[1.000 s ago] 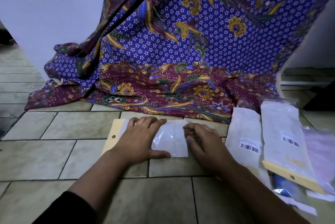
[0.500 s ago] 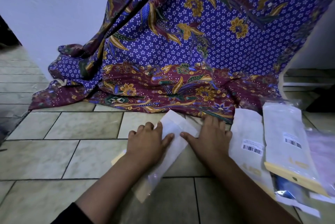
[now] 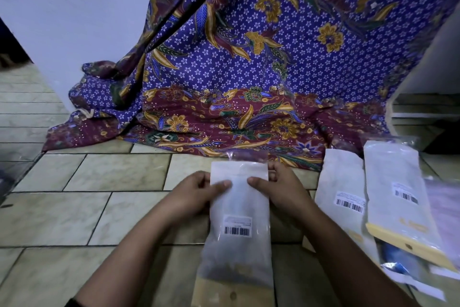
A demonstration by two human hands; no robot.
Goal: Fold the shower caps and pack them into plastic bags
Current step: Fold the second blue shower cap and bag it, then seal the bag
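Turned since half a second ago from a slant to point straight away from the body: plastic bag (image 3: pixel 239 252), white shower cap (image 3: pixel 239 173) in its far half, barcode label (image 3: pixel 237 228) mid-length. Pinched at both long edges by left hand (image 3: pixel 196 194) and right hand (image 3: pixel 282 189), thumbs in front, fingers (image 3: pixel 271 175) curled behind. Over the floor (image 3: pixel 74 209), short of its far edge beneath the batik cloth (image 3: pixel 249 70). Packed bags (image 3: pixel 395 182) toward the right edge.

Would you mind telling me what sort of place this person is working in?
Likely a home, working on the floor: tiles, a draped batik cloth, and packed bags laid out.
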